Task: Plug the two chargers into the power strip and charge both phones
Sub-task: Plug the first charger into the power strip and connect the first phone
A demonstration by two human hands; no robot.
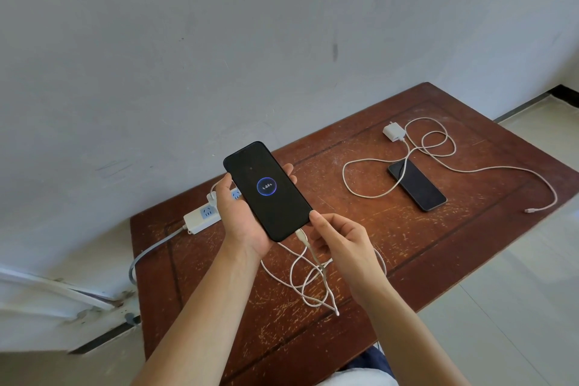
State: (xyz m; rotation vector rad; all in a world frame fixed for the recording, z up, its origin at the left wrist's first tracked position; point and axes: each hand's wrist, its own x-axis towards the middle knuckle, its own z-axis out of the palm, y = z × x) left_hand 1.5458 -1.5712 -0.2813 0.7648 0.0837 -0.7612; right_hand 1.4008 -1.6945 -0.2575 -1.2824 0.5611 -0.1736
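My left hand [238, 222] holds a black phone [269, 194] above the table; its screen shows a charging ring reading 44%. A white cable [305, 276] is plugged into the phone's bottom end. My right hand [338, 238] is at that plug, thumb on the phone's lower corner, fingers curled near the cable. The white power strip [200, 218] lies behind my left hand, with a charger [212, 196] plugged in, partly hidden. The second black phone [416, 186] lies face up at right, dark. The second white charger [393, 131] lies unplugged, its cable [438, 147] looped across that phone.
The worn red-brown wooden table [391, 238] stands against a grey wall. The strip's grey cord [150, 254] drops off the left edge to the floor. The second cable's free plug [529, 211] lies near the right edge. Pale floor tiles lie to the right.
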